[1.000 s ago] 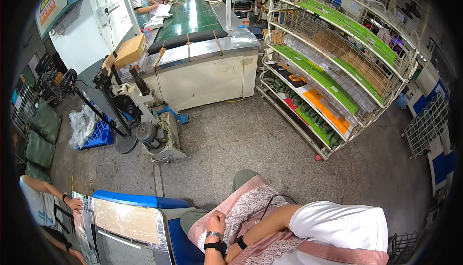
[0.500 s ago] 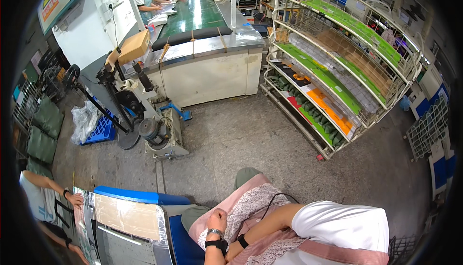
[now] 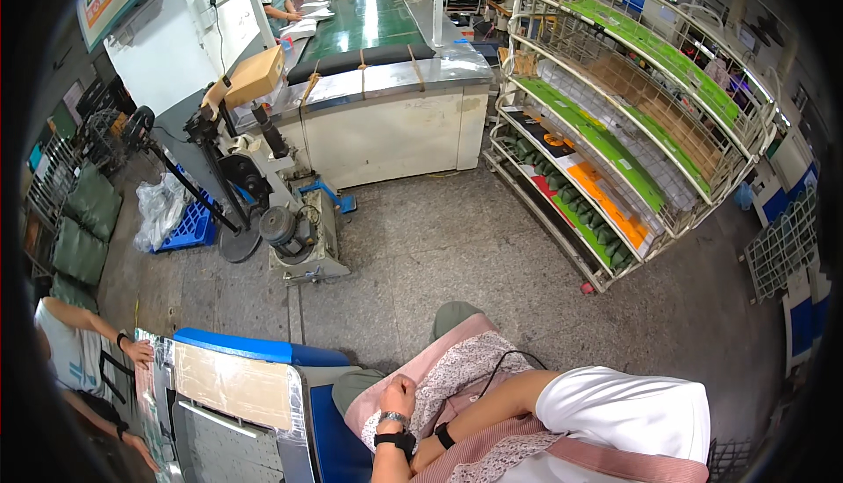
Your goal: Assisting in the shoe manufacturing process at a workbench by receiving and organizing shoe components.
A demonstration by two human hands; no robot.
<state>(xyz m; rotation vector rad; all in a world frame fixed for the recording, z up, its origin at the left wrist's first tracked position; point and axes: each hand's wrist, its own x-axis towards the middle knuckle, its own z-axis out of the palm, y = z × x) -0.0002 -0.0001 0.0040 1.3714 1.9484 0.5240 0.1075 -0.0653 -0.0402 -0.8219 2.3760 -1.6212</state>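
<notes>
My left hand (image 3: 399, 393) rests over my lap, fingers curled into a loose fist with nothing showing in it. A metal-banded watch and a black strap circle that wrist. Crossing from the right, my right hand (image 3: 427, 455) tucks against the left forearm, which hides its fingers; a black band is on this wrist too. Beneath both hands lies a pink apron (image 3: 470, 369) with a patterned panel, and a thin black cord (image 3: 505, 356) loops across it.
Left of me stands a blue-edged machine table (image 3: 233, 382), with another person's hands (image 3: 139, 353) at its far side. Ahead are a motorized machine (image 3: 290, 233), a green conveyor (image 3: 364, 22) and, to the right, a wire rack (image 3: 606, 123) holding green and orange boards.
The view has shifted slightly, so the surroundings sit a little further right. My hands keep the same pose on my lap.
</notes>
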